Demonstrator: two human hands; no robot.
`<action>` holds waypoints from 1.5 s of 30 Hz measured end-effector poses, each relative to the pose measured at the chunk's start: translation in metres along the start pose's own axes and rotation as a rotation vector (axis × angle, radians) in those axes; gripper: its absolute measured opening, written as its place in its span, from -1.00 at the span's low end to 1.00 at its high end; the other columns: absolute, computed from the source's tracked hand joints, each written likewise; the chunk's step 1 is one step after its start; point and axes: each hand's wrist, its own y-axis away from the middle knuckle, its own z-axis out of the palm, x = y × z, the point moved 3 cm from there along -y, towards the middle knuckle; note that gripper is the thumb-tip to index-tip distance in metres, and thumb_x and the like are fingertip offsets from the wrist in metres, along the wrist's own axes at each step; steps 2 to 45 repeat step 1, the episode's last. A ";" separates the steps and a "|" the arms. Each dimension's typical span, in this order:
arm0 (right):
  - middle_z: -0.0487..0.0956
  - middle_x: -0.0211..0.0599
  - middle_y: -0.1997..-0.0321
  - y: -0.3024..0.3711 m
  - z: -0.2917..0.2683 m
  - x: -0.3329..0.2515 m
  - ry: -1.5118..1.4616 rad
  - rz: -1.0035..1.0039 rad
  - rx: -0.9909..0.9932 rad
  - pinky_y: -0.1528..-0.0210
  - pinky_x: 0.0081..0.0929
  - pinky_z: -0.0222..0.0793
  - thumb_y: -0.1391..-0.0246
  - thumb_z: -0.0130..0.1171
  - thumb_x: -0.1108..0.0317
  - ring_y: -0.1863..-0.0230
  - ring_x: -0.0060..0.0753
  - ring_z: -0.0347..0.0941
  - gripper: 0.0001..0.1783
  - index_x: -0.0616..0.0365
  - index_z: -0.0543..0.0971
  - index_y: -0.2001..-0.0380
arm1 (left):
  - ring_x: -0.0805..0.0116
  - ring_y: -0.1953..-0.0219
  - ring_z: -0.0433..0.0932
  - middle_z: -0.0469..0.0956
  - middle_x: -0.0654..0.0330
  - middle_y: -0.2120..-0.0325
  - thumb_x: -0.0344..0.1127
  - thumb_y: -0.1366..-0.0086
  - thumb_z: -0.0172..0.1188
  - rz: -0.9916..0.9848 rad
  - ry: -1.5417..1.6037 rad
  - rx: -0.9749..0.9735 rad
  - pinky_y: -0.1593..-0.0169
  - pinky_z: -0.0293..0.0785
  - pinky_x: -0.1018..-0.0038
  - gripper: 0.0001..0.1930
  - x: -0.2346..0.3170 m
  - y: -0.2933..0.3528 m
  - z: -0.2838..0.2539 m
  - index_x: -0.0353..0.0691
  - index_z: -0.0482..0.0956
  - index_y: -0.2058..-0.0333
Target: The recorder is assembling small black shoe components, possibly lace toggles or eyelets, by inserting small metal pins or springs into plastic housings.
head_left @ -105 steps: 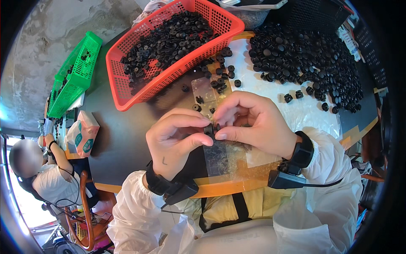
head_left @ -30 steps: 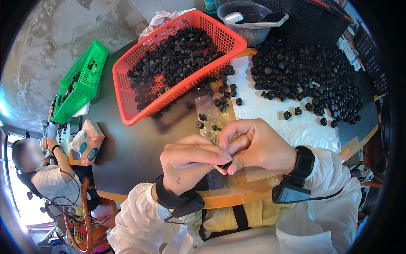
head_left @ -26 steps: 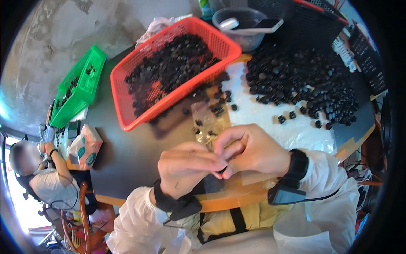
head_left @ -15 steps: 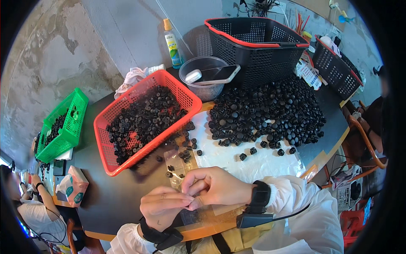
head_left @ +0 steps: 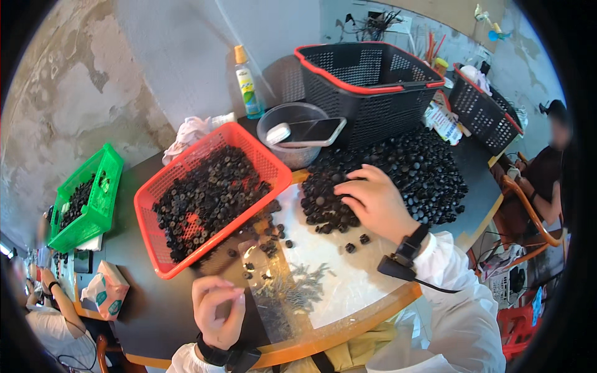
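Observation:
My right hand (head_left: 380, 206) reaches over the left front of a heap of black plastic knobs (head_left: 423, 177), fingers bent and apart, fingertips touching the heap. No knob shows clearly in its grip. Above the table's near edge, my left hand (head_left: 217, 311) is curled, its thumb and fingertips close together; whatever they may hold is hidden. Between the hands, thin grey metal pins (head_left: 301, 291) lie scattered on a clear plastic sheet and the white sheet (head_left: 348, 298). A red basket (head_left: 214, 252) holds many small black ring-shaped parts (head_left: 205, 199).
Behind the heap stand a black basket (head_left: 373, 115) with a red rim and a clear tub (head_left: 277, 115) carrying a phone (head_left: 314, 132). A spray bottle (head_left: 247, 87) is by the wall. Left are a tissue pack (head_left: 113, 289) and a green basket (head_left: 84, 227). Other people sit at both sides.
My hands were together over the near edge and have parted. The right hand moved up and right to the knob heap; the left drew slightly left. The metal pins are now uncovered.

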 end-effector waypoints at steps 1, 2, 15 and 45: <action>0.57 -0.23 0.25 -0.001 -0.006 0.003 0.014 0.002 0.003 -0.20 -0.17 0.26 0.05 0.25 0.39 0.03 -0.17 0.44 -0.84 0.05 0.64 0.32 | 0.36 0.32 0.45 0.38 0.09 0.21 -0.70 0.02 0.25 0.022 -0.047 -0.020 0.24 0.44 0.49 -0.72 0.000 0.001 0.000 -0.22 0.56 0.33; 0.57 -0.23 0.25 -0.001 -0.006 0.003 0.014 0.002 0.003 -0.20 -0.17 0.26 0.05 0.25 0.39 0.03 -0.17 0.44 -0.84 0.05 0.64 0.32 | 0.36 0.32 0.45 0.38 0.09 0.21 -0.70 0.02 0.25 0.022 -0.047 -0.020 0.24 0.44 0.49 -0.72 0.000 0.001 0.000 -0.22 0.56 0.33; 0.57 -0.23 0.25 -0.001 -0.006 0.003 0.014 0.002 0.003 -0.20 -0.17 0.26 0.05 0.25 0.39 0.03 -0.17 0.44 -0.84 0.05 0.64 0.32 | 0.36 0.32 0.45 0.38 0.09 0.21 -0.70 0.02 0.25 0.022 -0.047 -0.020 0.24 0.44 0.49 -0.72 0.000 0.001 0.000 -0.22 0.56 0.33; 0.57 -0.23 0.25 -0.001 -0.006 0.003 0.014 0.002 0.003 -0.20 -0.17 0.26 0.05 0.25 0.39 0.03 -0.17 0.44 -0.84 0.05 0.64 0.32 | 0.36 0.32 0.45 0.38 0.09 0.21 -0.70 0.02 0.25 0.022 -0.047 -0.020 0.24 0.44 0.49 -0.72 0.000 0.001 0.000 -0.22 0.56 0.33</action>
